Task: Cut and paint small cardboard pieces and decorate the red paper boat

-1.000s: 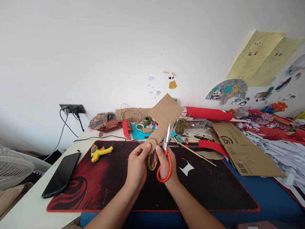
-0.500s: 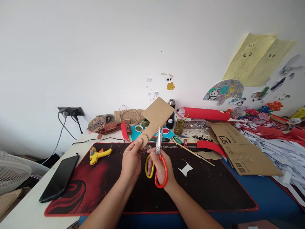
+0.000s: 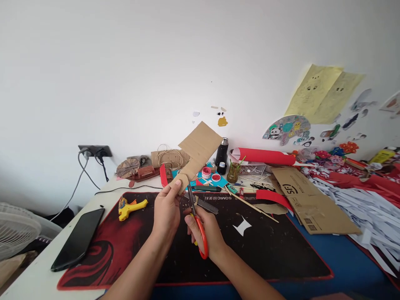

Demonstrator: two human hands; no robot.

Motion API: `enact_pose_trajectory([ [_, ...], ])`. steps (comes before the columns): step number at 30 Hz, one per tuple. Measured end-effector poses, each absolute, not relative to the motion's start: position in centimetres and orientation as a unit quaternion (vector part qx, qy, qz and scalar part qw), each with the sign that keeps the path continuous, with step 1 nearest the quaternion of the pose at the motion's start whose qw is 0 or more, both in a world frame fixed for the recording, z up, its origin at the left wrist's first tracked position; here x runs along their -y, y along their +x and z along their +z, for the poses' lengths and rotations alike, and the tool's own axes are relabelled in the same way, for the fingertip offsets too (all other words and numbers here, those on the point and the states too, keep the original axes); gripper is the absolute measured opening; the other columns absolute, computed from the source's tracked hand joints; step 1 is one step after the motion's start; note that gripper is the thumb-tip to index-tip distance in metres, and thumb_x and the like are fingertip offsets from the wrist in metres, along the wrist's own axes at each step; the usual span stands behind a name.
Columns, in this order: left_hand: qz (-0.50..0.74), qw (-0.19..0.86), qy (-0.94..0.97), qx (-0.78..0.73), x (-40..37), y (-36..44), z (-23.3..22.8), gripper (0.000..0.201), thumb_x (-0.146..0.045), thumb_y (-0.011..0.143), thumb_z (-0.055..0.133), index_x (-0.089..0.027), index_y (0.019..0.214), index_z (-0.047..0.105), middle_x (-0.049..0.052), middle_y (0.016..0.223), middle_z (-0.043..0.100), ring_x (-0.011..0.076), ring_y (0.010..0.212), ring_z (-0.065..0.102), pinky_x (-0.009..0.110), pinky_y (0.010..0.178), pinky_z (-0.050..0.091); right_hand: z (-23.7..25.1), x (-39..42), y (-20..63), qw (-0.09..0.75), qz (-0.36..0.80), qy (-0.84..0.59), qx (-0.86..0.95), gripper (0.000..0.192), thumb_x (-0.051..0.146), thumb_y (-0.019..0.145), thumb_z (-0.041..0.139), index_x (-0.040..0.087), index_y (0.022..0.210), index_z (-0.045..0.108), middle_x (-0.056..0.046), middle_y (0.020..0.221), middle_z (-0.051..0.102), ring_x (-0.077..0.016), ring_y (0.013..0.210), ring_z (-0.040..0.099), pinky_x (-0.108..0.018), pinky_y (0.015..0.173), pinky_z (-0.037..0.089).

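Clearly the cardboard piece (image 3: 197, 152) is light and stiff: it stands up on its own above the bench (image 3: 37, 279), tilted up and to the right, though only its narrow lower end is held. The left hand (image 3: 167, 210) has its grip closed on that lower end, thumb in front and fingers behind, right beside the place where the blades meet the edge. That is likely the best place to hold it, since a grip close to the cut should keep the board from flexing or twisting, and the wide upper part would bend if pinched alone. Corrugated board should resist a little and crease rather than tear. The right hand (image 3: 204, 233) has its grip closed through the handles of the red-and-yellow scissors (image 3: 195, 216), blades pointing up at the piece's lower edge and nearly together. Below both hands lies the black-and-red mat (image 3: 131, 246); a yellow glue gun (image 3: 129, 207) and a dark phone (image 3: 78, 237) lie well apart to the left.
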State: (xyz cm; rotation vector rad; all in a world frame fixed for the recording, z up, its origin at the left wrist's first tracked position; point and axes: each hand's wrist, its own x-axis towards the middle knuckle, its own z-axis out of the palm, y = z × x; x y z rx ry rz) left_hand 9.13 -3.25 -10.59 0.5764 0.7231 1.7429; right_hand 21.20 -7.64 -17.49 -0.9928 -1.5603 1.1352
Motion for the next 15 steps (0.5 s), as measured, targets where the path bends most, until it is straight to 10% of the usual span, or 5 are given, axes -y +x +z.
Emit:
enact_pose_trajectory([
  [15,0.735,0.538,0.245,-0.33,3.95,9.25,-11.39,0.041,-0.039,0.058,0.103,-0.014,0.083,0.083,0.003,0.079,0.079,0.011,0.063,0.063,0.024,0.064,0.048,-17.6,7.37,21.0,0.457,0.409,-0.45,0.65,0.046,0.065,0.105,0.055,0.021,0.109,0.07,0.003,0.058,0.058,-0.0137,0.042,0.054,-0.023,0.044,0.043],
])
